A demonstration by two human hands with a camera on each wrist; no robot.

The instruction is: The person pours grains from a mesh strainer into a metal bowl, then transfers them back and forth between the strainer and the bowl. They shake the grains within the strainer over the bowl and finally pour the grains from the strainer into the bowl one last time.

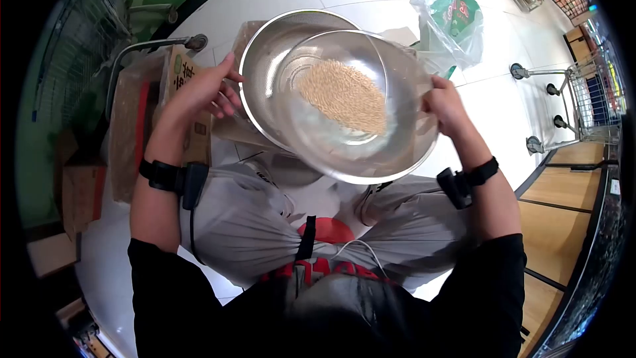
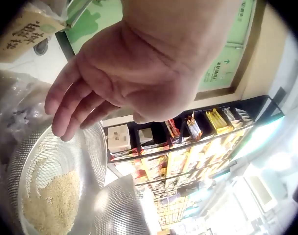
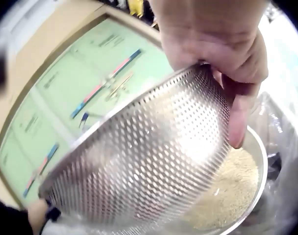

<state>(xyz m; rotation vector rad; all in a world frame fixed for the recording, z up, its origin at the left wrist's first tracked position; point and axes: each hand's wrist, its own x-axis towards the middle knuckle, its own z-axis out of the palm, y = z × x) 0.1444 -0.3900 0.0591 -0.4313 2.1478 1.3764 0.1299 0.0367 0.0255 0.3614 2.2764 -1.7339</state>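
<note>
Gripping tilted colander [image 3: 139, 154] by rim [image 1: 361, 179]: right hand [image 1: 445, 103]; left hand [image 1: 204, 89] spread beside lower colander [image 1: 260, 69].

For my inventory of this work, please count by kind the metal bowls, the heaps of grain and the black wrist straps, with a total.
Metal bowls: 2
Heap of grain: 1
Black wrist straps: 2
Total: 5

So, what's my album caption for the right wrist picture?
The right hand grips a tilted metal strainer, pale grain behind it.
</note>
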